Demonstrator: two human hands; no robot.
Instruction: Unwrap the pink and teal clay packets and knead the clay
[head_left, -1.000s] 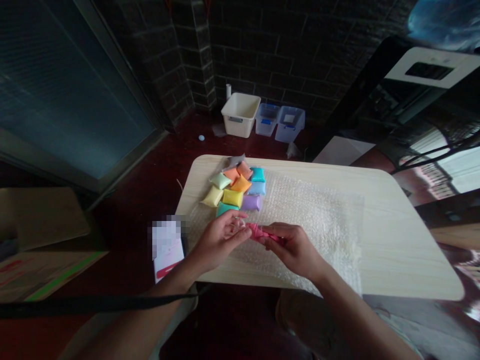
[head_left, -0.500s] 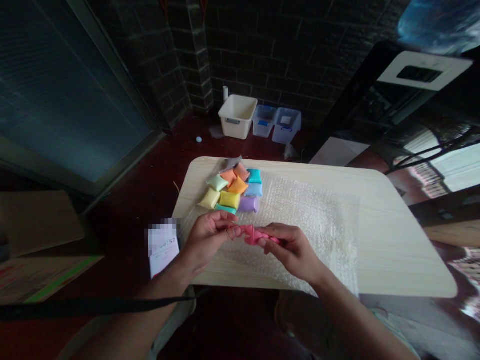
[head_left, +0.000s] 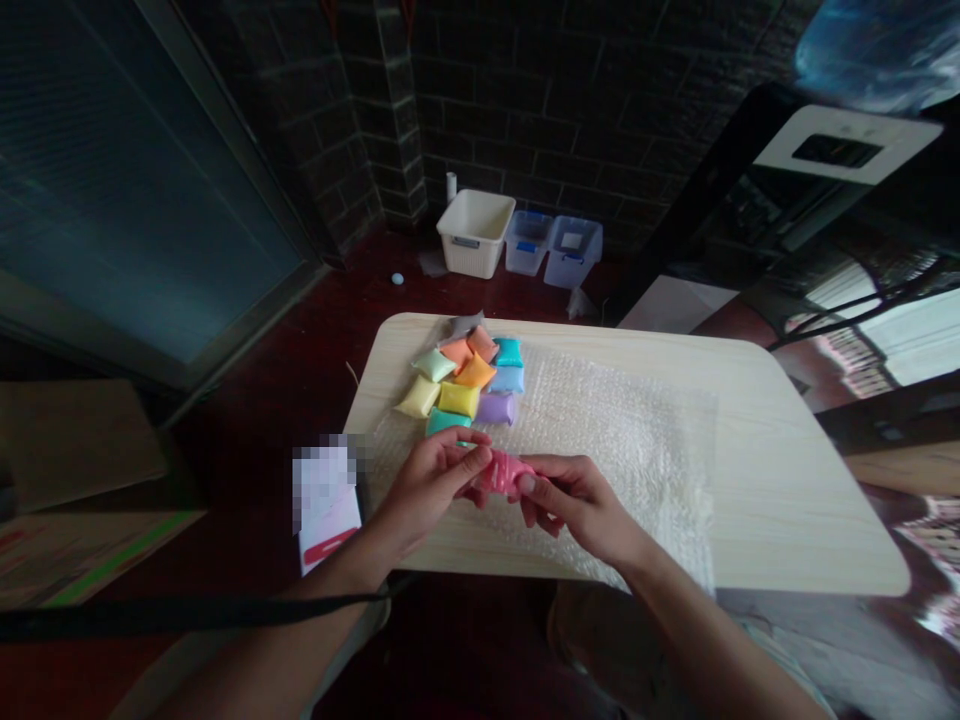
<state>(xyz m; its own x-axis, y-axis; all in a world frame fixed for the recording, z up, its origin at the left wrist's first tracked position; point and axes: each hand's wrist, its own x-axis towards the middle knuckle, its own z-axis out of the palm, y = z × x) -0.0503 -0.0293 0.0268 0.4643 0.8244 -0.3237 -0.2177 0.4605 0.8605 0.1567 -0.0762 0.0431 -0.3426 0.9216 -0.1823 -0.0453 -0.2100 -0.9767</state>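
Above the near part of the table, a pink clay packet (head_left: pixel 501 473) is held between my two hands. It looks crumpled and shiny, and part of it is hidden by fingers. My left hand (head_left: pixel 435 480) pinches its left end with thumb and fingers. On the right end, my right hand (head_left: pixel 574 500) grips with the thumb on top and the fingers curled beneath. Just beyond my hands lie several small pillow-shaped clay packets, among them a yellow packet (head_left: pixel 459 400), a purple packet (head_left: pixel 496 408), a green packet (head_left: pixel 448 423) and an orange packet (head_left: pixel 475 371).
Clear bubble wrap (head_left: pixel 622 440) covers much of the pale wooden table (head_left: pixel 795 480). A phone (head_left: pixel 326 510) with a lit screen is at the left edge. On the floor beyond stand a cream basket (head_left: pixel 471 255) and two clear bins. Cardboard boxes (head_left: pixel 82 540) are at left.
My hands have drawn closer together on the pink clay packet, the left fingers moving further over its end. The packet looks bunched up now. The phone's screen shows something different.
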